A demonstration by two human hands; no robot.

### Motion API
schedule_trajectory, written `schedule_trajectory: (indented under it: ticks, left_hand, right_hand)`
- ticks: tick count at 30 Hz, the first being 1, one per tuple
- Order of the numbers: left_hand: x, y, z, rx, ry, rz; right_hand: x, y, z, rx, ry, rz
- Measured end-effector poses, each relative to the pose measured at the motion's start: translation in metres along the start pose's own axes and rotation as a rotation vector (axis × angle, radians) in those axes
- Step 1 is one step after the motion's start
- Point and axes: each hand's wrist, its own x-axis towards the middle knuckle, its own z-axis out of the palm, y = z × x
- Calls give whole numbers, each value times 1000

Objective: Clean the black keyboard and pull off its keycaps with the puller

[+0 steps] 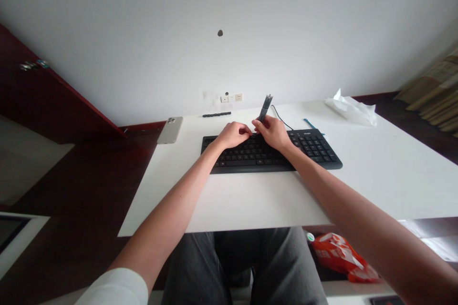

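A black keyboard (246, 168) lies on the white table in front of me, both hands over its upper rows. My left hand (234, 134) is closed, with thumb and forefinger pinched together at the keyboard's back edge; whatever they hold is too small to make out. Close beside it, my right hand (274, 131) is wrapped round a dark grey stick-like tool (265, 106) that points up and away, its far end notched. Its lower end is hidden by the fingers. Behind the keyboard, a row of small black pieces like keycaps (216, 114) lies near the wall.
A phone (170, 130) lies at the table's left edge. A thin blue stick (309, 123) and a black cable (281, 117) are behind the keyboard. Crumpled white plastic (352, 109) sits at the back right. Wall sockets (232, 98) are behind; a red bag (339, 253) is below the table.
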Motion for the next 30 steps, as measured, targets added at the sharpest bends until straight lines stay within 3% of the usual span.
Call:
schedule_trajectory:
  ticks: [9, 17, 24, 30]
  left_hand:
    - [1, 0, -8, -12, -77, -36]
    - [0, 1, 4, -101, -10, -33]
    - [2, 13, 14, 151, 102, -181]
    - [2, 12, 17, 181, 122, -182]
  right_hand:
    - [1, -2, -2, 12, -50, 53]
    - [-3, -5, -5, -8, -145, -97]
    - [-7, -10, -4, -55, -94, -157]
    - [-8, -12, -4, -8, -104, -178]
